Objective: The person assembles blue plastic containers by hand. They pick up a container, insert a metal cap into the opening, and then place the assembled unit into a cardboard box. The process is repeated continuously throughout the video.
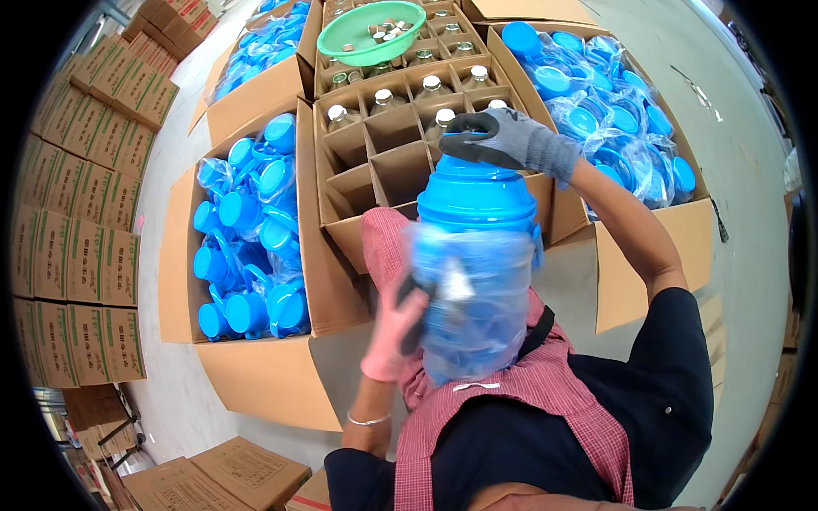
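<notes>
I hold a blue jug (pixel 477 198) with a blue lid, its lower body wrapped in a clear plastic bag (pixel 473 307), up close in front of my chest. My right hand (pixel 503 140), in a grey glove with dark palm, grips the top of the lid. My left hand (pixel 394 328), in a pink glove, presses against the bagged side of the jug low on the left. Behind the jug stands a divided cardboard box (pixel 375 162) with glass inner flasks (pixel 385 98) in some cells and other cells bare.
Open cartons of bagged blue jugs stand at left (pixel 247 247), right (pixel 613 119) and far left back (pixel 264 47). A green bowl (pixel 371 32) of small caps rests on the divided box. Stacked sealed cartons (pixel 77 230) line the left wall.
</notes>
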The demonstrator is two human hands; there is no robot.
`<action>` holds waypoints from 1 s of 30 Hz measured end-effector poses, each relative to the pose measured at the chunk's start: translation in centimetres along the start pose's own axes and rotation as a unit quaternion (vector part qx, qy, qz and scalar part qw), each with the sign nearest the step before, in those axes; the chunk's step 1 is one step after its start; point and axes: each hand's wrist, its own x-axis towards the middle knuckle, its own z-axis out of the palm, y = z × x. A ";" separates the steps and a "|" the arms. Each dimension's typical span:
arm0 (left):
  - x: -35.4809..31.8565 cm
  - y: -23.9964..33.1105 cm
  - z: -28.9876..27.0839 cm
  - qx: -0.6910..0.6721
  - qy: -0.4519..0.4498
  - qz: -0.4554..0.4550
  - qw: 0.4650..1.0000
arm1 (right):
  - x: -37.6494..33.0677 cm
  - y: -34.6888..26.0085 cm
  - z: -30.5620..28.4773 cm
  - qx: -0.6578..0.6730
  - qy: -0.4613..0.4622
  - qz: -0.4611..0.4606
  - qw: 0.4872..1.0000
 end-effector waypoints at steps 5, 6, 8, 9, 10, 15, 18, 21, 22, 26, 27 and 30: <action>-1.8 -0.2 -1.2 0.003 -0.073 -0.097 0.993 | -2.0 -2.7 -2.9 0.023 0.013 -0.082 0.996; -1.3 -0.2 -2.5 -0.068 -0.084 -0.069 0.992 | -1.8 -2.7 -3.1 0.128 0.031 -0.210 0.969; -1.2 -0.3 -1.1 -0.045 -0.043 -0.057 0.996 | -2.1 -2.9 -2.4 0.327 -0.041 -0.185 0.926; -0.7 1.1 1.5 0.118 -0.088 -0.083 0.986 | -1.9 -1.8 -1.8 0.285 -0.027 -0.124 0.950; -1.5 1.8 4.7 0.411 -0.103 0.010 0.906 | -1.7 -1.0 -1.1 0.242 -0.019 -0.063 0.968; -0.6 -0.4 -0.9 0.040 -0.112 -0.057 0.991 | -4.0 -6.0 -5.6 0.102 -0.073 -0.022 0.992; 0.5 -0.5 -2.4 -0.035 -0.104 -0.001 0.994 | -2.7 -3.7 -3.6 0.174 -0.020 -0.280 0.944; -1.4 -1.9 4.8 0.509 -0.049 0.224 0.830 | -1.4 -1.6 -1.7 -0.043 -0.031 -0.072 0.996; -1.3 -1.6 4.1 0.507 -0.047 0.229 0.830 | -1.7 -2.4 -2.4 -0.055 -0.030 -0.077 0.995; 1.2 -0.2 -4.1 -0.219 -0.197 -0.037 0.955 | -3.4 -5.7 -5.4 0.065 -0.037 -0.194 0.978; 1.5 -0.7 -4.4 -0.143 -0.152 -0.039 0.977 | -3.1 -5.4 -4.8 0.104 -0.036 -0.229 0.967; 0.0 -1.0 1.9 0.227 -0.087 0.050 0.969 | -1.9 -1.5 -2.4 -0.012 -0.035 -0.118 0.992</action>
